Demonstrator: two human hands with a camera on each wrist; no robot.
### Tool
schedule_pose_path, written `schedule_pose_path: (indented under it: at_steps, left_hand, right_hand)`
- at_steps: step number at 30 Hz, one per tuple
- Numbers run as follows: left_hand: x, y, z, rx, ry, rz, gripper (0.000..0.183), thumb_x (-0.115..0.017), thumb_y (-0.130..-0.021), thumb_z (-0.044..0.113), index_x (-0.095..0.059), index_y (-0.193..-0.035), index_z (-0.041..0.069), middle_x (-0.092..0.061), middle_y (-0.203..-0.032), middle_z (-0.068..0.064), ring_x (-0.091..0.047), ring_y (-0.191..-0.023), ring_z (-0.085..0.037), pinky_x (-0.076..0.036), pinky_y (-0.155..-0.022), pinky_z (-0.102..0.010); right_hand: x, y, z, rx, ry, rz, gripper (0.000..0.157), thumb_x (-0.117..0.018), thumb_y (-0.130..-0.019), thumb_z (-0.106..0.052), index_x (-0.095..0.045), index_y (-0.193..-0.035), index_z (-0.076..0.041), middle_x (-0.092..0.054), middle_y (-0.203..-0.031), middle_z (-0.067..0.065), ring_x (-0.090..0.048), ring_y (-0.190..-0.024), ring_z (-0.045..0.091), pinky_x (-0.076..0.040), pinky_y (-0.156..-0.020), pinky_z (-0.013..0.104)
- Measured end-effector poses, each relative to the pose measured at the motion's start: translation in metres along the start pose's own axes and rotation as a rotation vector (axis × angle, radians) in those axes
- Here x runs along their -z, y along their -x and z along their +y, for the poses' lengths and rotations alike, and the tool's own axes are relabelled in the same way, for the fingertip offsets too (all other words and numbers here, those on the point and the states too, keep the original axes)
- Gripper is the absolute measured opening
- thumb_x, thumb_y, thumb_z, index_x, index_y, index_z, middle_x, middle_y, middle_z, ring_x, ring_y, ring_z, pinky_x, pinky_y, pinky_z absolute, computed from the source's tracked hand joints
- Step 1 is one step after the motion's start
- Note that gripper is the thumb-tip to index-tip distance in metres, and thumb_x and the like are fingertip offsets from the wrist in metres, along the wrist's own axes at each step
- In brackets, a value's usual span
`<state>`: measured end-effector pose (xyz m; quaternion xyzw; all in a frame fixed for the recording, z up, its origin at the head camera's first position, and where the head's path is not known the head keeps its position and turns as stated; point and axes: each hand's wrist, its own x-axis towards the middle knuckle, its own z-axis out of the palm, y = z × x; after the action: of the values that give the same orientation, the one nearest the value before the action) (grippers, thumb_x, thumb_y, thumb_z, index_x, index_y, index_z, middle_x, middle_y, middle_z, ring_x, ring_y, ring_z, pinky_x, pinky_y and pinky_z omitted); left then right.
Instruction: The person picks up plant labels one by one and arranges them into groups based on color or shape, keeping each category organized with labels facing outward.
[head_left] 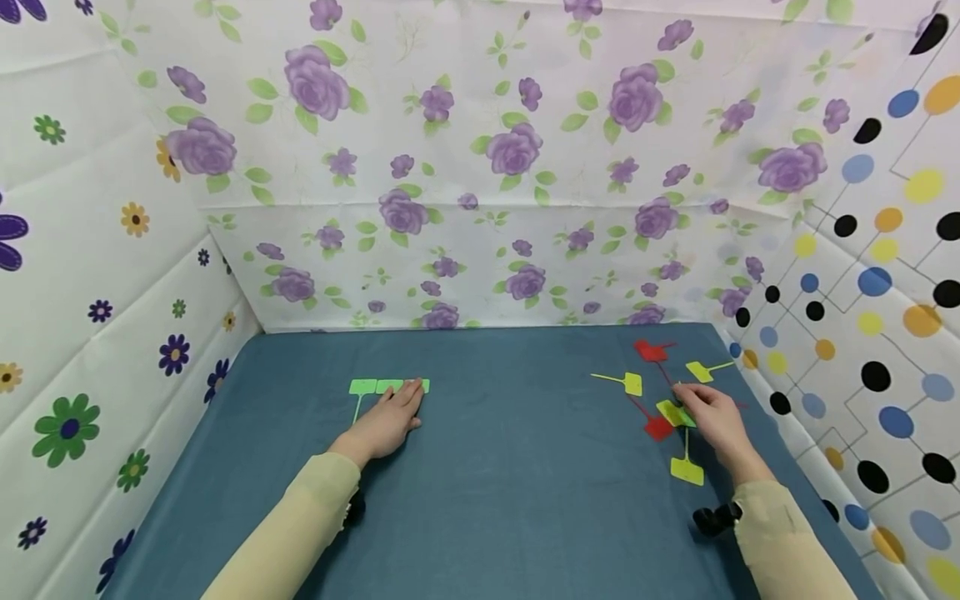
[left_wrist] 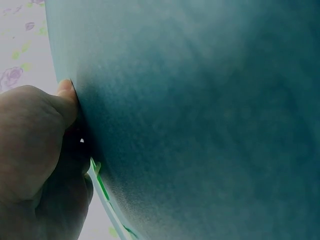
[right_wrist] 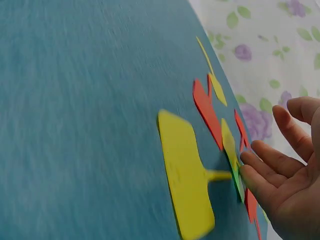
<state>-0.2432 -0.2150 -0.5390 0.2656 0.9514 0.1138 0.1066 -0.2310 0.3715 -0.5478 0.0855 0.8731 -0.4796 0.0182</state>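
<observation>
In the head view, my left hand (head_left: 385, 423) rests with extended fingers on a row of green T-shaped plant labels (head_left: 363, 387) on the left of the table. In the left wrist view, thumb and fingers lie against the cloth, with a green edge beside them. My right hand (head_left: 712, 417) reaches over a loose pile of labels at the right. In the right wrist view its fingers bend loosely, the lower fingertips right at a green label (right_wrist: 238, 182). Around it lie a yellow label (head_left: 687, 472), another yellow label (head_left: 633, 383) and a red label (head_left: 658, 429).
Another red label (head_left: 651, 351) and a yellow label (head_left: 700, 372) lie toward the table's far right corner. A blue cloth (head_left: 495, 467) covers the table. Floral sheeting (head_left: 480, 242) rises behind, and a dotted sheet (head_left: 877, 333) stands along the right side.
</observation>
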Motion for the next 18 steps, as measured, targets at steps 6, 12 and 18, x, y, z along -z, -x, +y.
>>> schedule_pose_path:
  at_steps: [6,12,18]
  left_hand:
    - [-0.001,0.0,0.0,0.004,-0.001,0.003,0.062,-0.05,-0.116,0.021,-0.028,-0.165,-0.009,-0.017,-0.176,-0.025,-0.017,-0.162,-0.043,-0.013,-0.131,-0.061]
    - [-0.004,-0.001,-0.001,0.011,-0.007,0.002,0.062,-0.049,-0.116,0.021,-0.028,-0.166,-0.009,-0.017,-0.176,-0.024,-0.016,-0.162,-0.043,-0.012,-0.131,-0.061]
    - [-0.004,0.0,-0.001,0.016,-0.01,0.0,0.062,-0.049,-0.116,0.022,-0.027,-0.166,-0.008,-0.016,-0.176,-0.024,-0.016,-0.162,-0.042,-0.012,-0.131,-0.061]
  right_hand:
    - [-0.016,-0.008,-0.013,0.019,-0.018,-0.029,0.073,-0.054,-0.11,-0.058,-0.056,-0.154,0.001,-0.053,-0.154,0.027,-0.052,-0.137,0.043,-0.043,-0.115,0.062]
    - [-0.025,-0.018,-0.02,0.016,-0.049,-0.043,0.073,-0.056,-0.108,-0.06,-0.059,-0.153,-0.002,-0.053,-0.156,0.024,-0.051,-0.139,0.04,-0.043,-0.116,0.058]
    - [-0.025,-0.024,-0.023,0.044,-0.068,-0.079,0.071,-0.056,-0.108,-0.06,-0.06,-0.151,-0.003,-0.057,-0.152,0.022,-0.055,-0.136,0.039,-0.047,-0.114,0.054]
